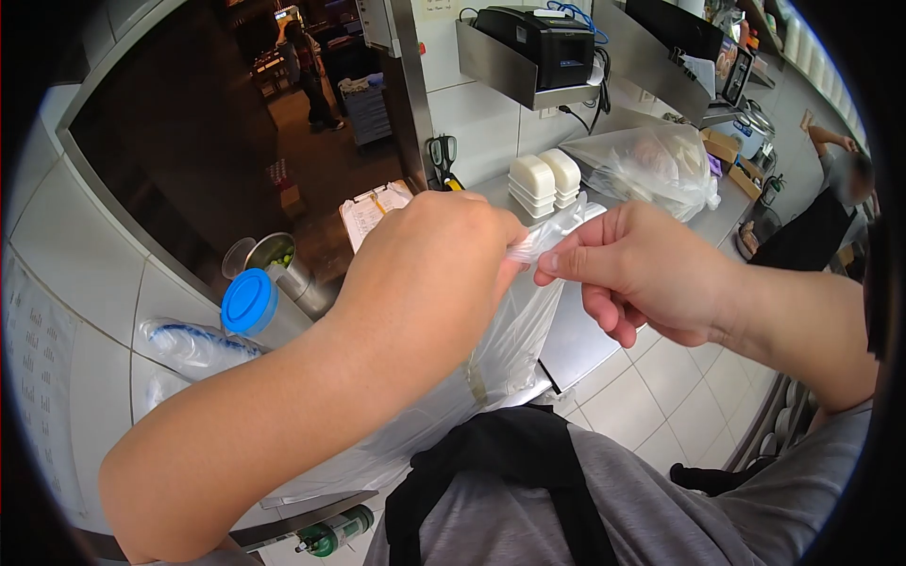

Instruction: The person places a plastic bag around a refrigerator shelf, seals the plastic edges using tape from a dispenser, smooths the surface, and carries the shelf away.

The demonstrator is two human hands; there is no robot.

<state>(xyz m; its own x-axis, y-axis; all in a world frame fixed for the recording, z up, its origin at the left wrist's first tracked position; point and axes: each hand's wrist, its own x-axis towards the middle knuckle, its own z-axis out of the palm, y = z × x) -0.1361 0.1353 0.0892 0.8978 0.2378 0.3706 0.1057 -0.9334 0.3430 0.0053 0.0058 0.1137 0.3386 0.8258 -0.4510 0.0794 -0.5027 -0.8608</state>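
Note:
My left hand (439,259) and my right hand (646,269) are close together in front of me over the counter. Both pinch the gathered top of a clear plastic bag (559,229), the left with its back towards me, the right between thumb and forefinger. Its other fingers curl loosely below. Thin clear plastic (514,325) spreads beneath my hands; whether it belongs to the same bag I cannot tell. Just beyond stand stacked white containers (533,184). Behind them on the right lies a filled translucent bag (651,160), its contents blurred.
A blue-lidded container (250,302), a metal pot (278,259) and a clipboard (373,212) are left. Scissors (442,156) hang on the wall below a shelf holding a black printer (538,47). One person (821,217) is at far right, another (307,71) beyond the opening.

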